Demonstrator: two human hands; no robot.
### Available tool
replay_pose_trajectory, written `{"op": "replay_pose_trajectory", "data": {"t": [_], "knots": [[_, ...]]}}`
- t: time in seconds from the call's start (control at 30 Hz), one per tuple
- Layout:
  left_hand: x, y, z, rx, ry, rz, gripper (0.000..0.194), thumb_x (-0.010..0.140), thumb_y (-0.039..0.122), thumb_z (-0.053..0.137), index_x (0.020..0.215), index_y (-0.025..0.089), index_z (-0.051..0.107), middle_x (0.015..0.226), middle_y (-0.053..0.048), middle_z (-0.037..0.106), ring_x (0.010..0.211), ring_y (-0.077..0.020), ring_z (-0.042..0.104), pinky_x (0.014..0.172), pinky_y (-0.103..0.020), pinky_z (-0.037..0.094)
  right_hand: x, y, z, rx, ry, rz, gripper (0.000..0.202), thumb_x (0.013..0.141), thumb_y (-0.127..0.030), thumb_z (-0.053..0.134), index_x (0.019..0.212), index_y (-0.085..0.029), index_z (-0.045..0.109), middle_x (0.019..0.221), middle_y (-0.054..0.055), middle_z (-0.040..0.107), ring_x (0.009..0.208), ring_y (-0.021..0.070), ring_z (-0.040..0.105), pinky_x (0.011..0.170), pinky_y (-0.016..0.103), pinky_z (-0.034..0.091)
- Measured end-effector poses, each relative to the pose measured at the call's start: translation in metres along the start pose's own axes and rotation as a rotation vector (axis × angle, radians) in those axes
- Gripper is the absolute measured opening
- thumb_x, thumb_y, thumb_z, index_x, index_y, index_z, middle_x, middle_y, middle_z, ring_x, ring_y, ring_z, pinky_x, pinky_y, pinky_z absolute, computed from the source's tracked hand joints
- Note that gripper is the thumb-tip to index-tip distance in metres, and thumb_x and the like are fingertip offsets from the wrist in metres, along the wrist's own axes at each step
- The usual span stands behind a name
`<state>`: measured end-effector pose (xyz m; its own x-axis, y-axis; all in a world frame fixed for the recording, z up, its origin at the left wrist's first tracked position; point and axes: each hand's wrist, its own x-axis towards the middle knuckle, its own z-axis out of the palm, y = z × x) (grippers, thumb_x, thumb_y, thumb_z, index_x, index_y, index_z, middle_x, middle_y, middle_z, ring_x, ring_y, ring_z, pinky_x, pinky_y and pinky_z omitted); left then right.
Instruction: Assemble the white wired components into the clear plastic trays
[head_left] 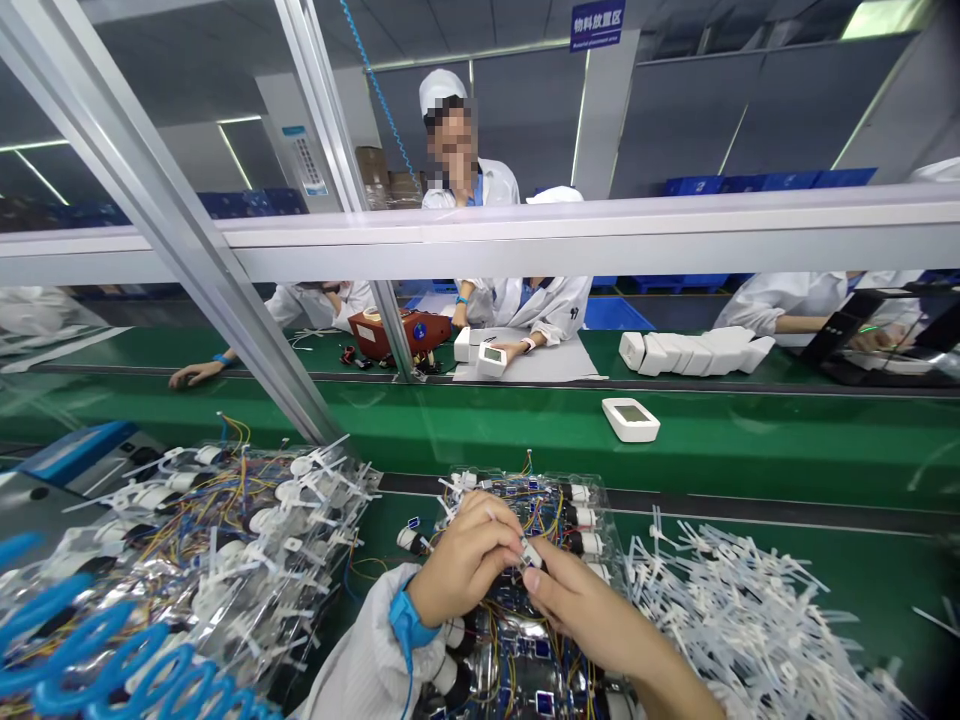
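Note:
My left hand (pixel 474 552), with a blue wrist strap (pixel 411 612), is closed in a pinch on a small white part (pixel 531 554). From the other side, my right hand (pixel 581 605) pinches the same part between thumb and fingers. Its exact kind is too small to tell and mostly covered by my fingertips. Directly below lies a clear plastic tray (pixel 611 500) of small blue circuit boards (pixel 545 702), white-and-black cylinders (pixel 589 542) and thin coloured wires. One loose cylinder (pixel 411 541) sits beside my left hand.
White cable ties (pixel 739 610) are heaped at right. Wired assemblies with cable ties (pixel 247 540) are piled at left, behind a coiled blue hose (pixel 142 655). A white device with a screen (pixel 631 420) lies on the green belt (pixel 750 440). Co-workers sit opposite, beyond a metal post (pixel 187 230).

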<state>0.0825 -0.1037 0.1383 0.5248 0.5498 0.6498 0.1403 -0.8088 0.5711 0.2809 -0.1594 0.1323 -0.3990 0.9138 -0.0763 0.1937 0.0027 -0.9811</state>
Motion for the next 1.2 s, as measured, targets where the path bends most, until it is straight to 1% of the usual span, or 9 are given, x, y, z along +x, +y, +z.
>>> {"op": "replay_pose_trajectory", "data": {"t": [0.13,0.3,0.47,0.6,0.73,0.9,1.1,1.2], "knots": [[0.000,0.000,0.003,-0.045,0.035,-0.004,0.008,0.094,0.015,0.061,0.089,0.019,0.066,0.091,-0.004,0.067,0.092,-0.0178,0.059,0.085,-0.034,0.044,-0.001,-0.002,-0.002,-0.082,-0.029,0.015,0.050,0.099,-0.064,0.046,0.114,-0.019,0.062,0.084,0.002,0.056,0.078,0.0202,0.052,0.070,0.029,0.045],[0.000,-0.001,0.002,-0.050,0.001,0.001,0.010,0.092,0.013,0.063,0.085,0.020,0.067,0.090,-0.004,0.070,0.091,-0.0182,0.060,0.086,-0.035,0.044,-0.001,-0.005,-0.007,-0.192,-0.084,0.018,0.044,0.102,-0.059,0.043,0.110,-0.019,0.060,0.099,0.005,0.062,0.091,0.0236,0.055,0.080,0.035,0.046],[0.001,-0.003,0.002,-0.021,-0.036,0.018,0.009,0.093,0.016,0.064,0.086,0.020,0.068,0.090,-0.003,0.072,0.090,-0.0184,0.059,0.086,-0.036,0.042,0.002,-0.003,-0.008,-0.243,-0.096,0.038,0.041,0.103,-0.055,0.042,0.107,-0.018,0.058,0.099,0.006,0.062,0.092,0.0246,0.056,0.083,0.037,0.045],[0.002,-0.005,0.003,-0.031,-0.037,0.020,0.008,0.093,0.020,0.064,0.087,0.021,0.070,0.089,-0.003,0.073,0.091,-0.0184,0.060,0.086,-0.036,0.042,0.004,-0.001,-0.008,-0.259,-0.084,0.034,0.035,0.103,-0.051,0.043,0.108,-0.018,0.056,0.105,0.007,0.062,0.098,0.0263,0.056,0.089,0.040,0.043],[0.003,-0.005,-0.002,-0.016,-0.063,0.031,0.008,0.094,0.026,0.065,0.089,0.022,0.070,0.091,-0.003,0.074,0.093,-0.0185,0.061,0.089,-0.037,0.040,0.001,-0.005,-0.008,-0.290,-0.083,0.052,0.031,0.103,-0.047,0.044,0.109,-0.019,0.056,0.103,0.006,0.063,0.098,0.0260,0.057,0.089,0.039,0.044],[0.004,-0.002,-0.009,0.026,-0.092,0.033,0.019,0.097,0.036,0.059,0.091,0.021,0.070,0.094,-0.005,0.070,0.095,-0.0197,0.060,0.090,-0.040,0.039,-0.002,-0.014,-0.008,-0.317,-0.058,0.044,0.026,0.104,-0.043,0.045,0.112,-0.020,0.055,0.107,0.006,0.064,0.100,0.0251,0.058,0.088,0.037,0.044],[0.003,0.000,-0.006,0.036,-0.080,0.057,0.012,0.096,0.026,0.062,0.088,0.021,0.069,0.090,-0.003,0.071,0.095,-0.0187,0.060,0.092,-0.039,0.040,-0.004,-0.013,-0.009,-0.349,-0.067,0.041,0.024,0.104,-0.041,0.046,0.111,-0.020,0.055,0.107,0.007,0.064,0.098,0.0247,0.059,0.087,0.037,0.045],[0.003,0.003,-0.007,0.058,-0.110,0.050,0.013,0.095,0.028,0.062,0.088,0.022,0.071,0.089,-0.003,0.072,0.097,-0.0195,0.061,0.094,-0.039,0.041,-0.003,-0.011,-0.005,-0.356,-0.082,0.001,0.026,0.104,-0.042,0.044,0.110,-0.020,0.054,0.107,0.008,0.064,0.097,0.0249,0.059,0.088,0.038,0.046]]}}
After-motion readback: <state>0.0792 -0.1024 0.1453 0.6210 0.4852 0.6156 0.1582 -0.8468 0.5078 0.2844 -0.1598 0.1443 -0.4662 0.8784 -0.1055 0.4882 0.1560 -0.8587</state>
